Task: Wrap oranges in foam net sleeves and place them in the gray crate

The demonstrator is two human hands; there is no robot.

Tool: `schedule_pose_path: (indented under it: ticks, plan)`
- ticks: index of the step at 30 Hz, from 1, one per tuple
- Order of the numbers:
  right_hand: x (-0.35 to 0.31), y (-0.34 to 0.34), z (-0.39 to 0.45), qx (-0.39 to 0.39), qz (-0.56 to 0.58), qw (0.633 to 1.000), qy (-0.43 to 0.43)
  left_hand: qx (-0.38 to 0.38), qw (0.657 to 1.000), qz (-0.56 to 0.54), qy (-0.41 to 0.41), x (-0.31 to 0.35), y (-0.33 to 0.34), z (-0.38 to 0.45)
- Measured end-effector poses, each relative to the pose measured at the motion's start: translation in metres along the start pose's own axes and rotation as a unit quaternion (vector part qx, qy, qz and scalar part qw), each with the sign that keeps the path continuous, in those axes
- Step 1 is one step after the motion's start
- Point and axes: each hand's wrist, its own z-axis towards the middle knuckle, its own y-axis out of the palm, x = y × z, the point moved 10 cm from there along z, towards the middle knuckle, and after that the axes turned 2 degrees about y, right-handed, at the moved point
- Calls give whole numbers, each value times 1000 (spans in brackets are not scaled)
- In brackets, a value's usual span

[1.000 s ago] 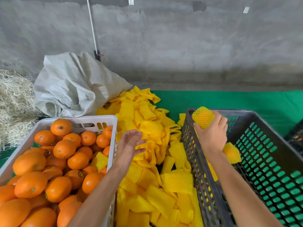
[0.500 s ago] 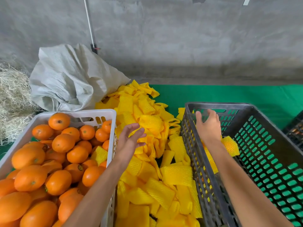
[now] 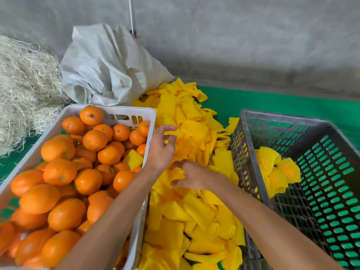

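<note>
Step in hand: picking fresh sleeve from heap of yellow foam net sleeves (image 3: 194,211), landmark for all below. Right hand (image 3: 190,175) lying on heap, fingers curling into sleeve, seemingly pinching it. Left hand (image 3: 161,149) hovering above heap, fingers loosely spread, holding nothing. Next move calling for loose orange, sleeve stretched over it. White plastic crate (image 3: 120,111) left of heap holding bare oranges (image 3: 58,151). Gray slatted crate (image 3: 263,115) right of heap holding few wrapped oranges (image 3: 272,170).

Oranges crate (image 3: 134,111) lies left of both hands; sleeve pile (image 3: 194,211) beneath them; gray crate (image 3: 245,152) right, holding wrapped oranges (image 3: 272,168).
</note>
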Motion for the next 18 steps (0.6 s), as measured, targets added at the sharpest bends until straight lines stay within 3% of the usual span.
schedule_pose_path:
  ticks: [2,8,11,14,18]
  plan:
    - [0,12,3,0,-1,1000,27,1,1000,11,7,1,1,0]
    - [-11,-16,0,118,-86,988,39,3,1000,7,9,6,1,-2]
    - [3,-64,-13,240,16,967,82,21,999,-13,45,18,-7,-1]
    - [21,-100,-34,361,183,912,65,-8,998,-11,66,23,-1,-2]
    - [30,-106,-41,349,369,861,22,-91,995,-3,45,15,21,-9]
